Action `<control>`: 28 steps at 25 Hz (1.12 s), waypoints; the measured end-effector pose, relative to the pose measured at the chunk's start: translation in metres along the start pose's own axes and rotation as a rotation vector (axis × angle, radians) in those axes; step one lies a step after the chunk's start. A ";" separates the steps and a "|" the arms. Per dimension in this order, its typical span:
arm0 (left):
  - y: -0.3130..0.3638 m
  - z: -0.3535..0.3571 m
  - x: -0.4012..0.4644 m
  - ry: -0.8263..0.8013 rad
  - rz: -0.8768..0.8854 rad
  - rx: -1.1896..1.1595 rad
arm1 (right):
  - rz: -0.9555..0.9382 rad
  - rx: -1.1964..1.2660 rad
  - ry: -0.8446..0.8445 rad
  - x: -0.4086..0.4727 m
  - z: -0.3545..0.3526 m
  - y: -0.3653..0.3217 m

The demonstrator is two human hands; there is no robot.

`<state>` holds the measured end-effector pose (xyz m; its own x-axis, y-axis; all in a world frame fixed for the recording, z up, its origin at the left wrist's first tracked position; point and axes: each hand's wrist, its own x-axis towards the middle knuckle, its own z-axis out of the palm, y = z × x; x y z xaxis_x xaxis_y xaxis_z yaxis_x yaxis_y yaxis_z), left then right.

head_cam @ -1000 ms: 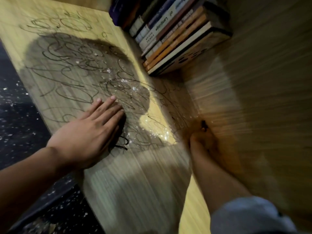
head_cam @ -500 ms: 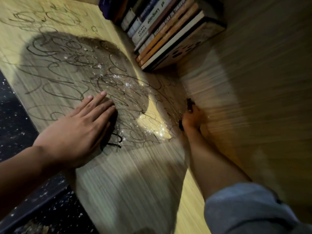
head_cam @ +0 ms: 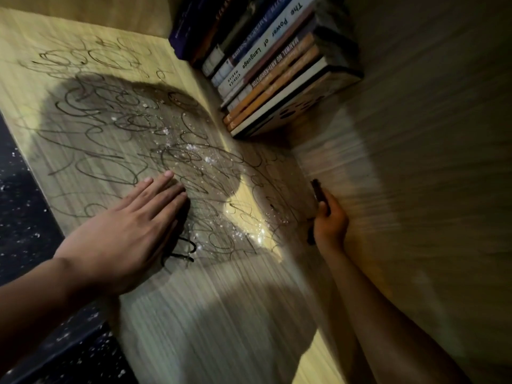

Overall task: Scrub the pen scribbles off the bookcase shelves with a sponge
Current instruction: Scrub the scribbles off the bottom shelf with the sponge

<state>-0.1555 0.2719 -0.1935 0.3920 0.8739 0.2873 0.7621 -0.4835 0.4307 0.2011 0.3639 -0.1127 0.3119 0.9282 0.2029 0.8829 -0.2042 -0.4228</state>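
Left hand (head_cam: 122,239) flat, fingers fully extended, palm down on the shelf board (head_cam: 194,314), holding nothing. Right hand (head_cam: 329,223) curled closed around a thin dark object (head_cam: 318,191), likely the sponge edge-on, can't confirm; it's pressed at the seam where shelf meets side panel (head_cam: 415,162). Pen scribbles (head_cam: 116,134) spread ahead of and between both hands, with wet droplets (head_cam: 243,231) between them. Books (head_cam: 266,65) stacked beyond the right hand. Sponge probably light, soft, compressible, slippery when wet: pinch across the short edges.
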 end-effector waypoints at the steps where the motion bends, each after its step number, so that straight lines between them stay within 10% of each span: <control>1: 0.000 0.000 -0.001 0.000 0.003 0.007 | 0.072 -0.016 0.024 0.011 0.007 0.002; 5: 0.002 0.001 0.001 -0.005 -0.008 0.019 | 0.157 -0.127 -0.060 0.021 0.053 -0.006; 10: 0.000 0.001 -0.002 -0.001 -0.003 0.007 | -0.178 -0.010 -0.276 -0.012 0.029 -0.024; 18: 0.001 0.000 -0.002 -0.001 -0.003 0.034 | 0.132 -0.049 0.056 0.044 0.068 -0.037; 24: 0.001 0.000 -0.003 -0.003 -0.009 0.034 | -0.203 0.035 -0.305 0.022 0.074 -0.099; 28: 0.000 0.001 -0.002 0.006 0.000 0.018 | -0.071 0.151 -0.316 0.020 0.033 -0.075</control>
<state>-0.1561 0.2706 -0.1950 0.3890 0.8735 0.2928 0.7713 -0.4826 0.4150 0.1293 0.4084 -0.1064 0.1067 0.9936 -0.0369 0.8293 -0.1094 -0.5480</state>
